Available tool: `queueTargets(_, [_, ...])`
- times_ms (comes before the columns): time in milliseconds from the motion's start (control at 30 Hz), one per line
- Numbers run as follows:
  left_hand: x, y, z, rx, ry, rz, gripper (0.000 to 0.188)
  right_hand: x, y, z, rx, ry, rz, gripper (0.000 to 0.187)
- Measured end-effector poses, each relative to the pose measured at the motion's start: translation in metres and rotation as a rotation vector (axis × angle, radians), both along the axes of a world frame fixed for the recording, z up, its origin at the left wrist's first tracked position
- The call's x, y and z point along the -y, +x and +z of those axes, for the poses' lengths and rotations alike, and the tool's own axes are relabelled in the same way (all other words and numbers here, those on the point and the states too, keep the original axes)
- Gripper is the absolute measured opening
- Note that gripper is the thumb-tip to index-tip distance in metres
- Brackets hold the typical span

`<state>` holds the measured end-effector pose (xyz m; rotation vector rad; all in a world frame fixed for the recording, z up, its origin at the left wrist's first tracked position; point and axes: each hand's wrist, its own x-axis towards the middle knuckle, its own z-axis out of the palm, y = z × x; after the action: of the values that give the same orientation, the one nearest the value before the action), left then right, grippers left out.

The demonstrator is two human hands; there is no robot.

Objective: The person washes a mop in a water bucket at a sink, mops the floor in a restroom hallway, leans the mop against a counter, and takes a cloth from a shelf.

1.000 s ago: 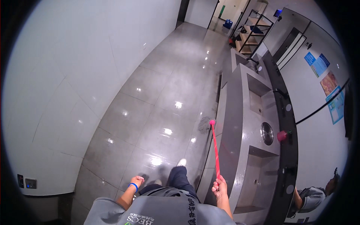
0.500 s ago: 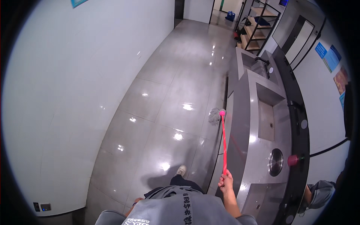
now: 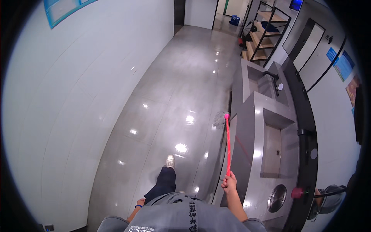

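Pink mop handle running long and nearly straight away from the body, grey mop head down on the glossy floor just beside the steel sink bench. Right hand clamped around the handle's near end. Left hand low beside the hip, mostly hidden, grip impossible to tell.

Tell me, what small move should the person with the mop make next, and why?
Probably draw the mop head back along the floor. The right hand grips the pink handle at its end, with the head far ahead against the foot of the grey sink counter.
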<state>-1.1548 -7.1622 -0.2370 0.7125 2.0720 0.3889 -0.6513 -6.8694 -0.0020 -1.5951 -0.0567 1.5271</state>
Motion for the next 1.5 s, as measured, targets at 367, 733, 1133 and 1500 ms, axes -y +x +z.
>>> queueTargets(367, [-0.325,-0.053,-0.015,-0.024,-0.227,-0.306,0.022,-0.120,0.001,0.023,-0.144,-0.002,0.063,0.046])
queueTargets(733, [-0.703,-0.074,0.040,0.174,0.026,-0.113,0.013,-0.323,-0.048,0.207,0.087,0.441,-0.425,0.025])
queueTargets(1133, [-0.807,0.004,-0.007,0.111,-0.122,-0.584,0.018,-0.656,0.024,0.202,1.406,0.630,0.176,0.012])
queueTargets(1500, [-1.013,0.061,0.018,0.707,0.267,0.355,0.015,-0.882,0.040,0.167,0.775,0.549,0.130,0.037])
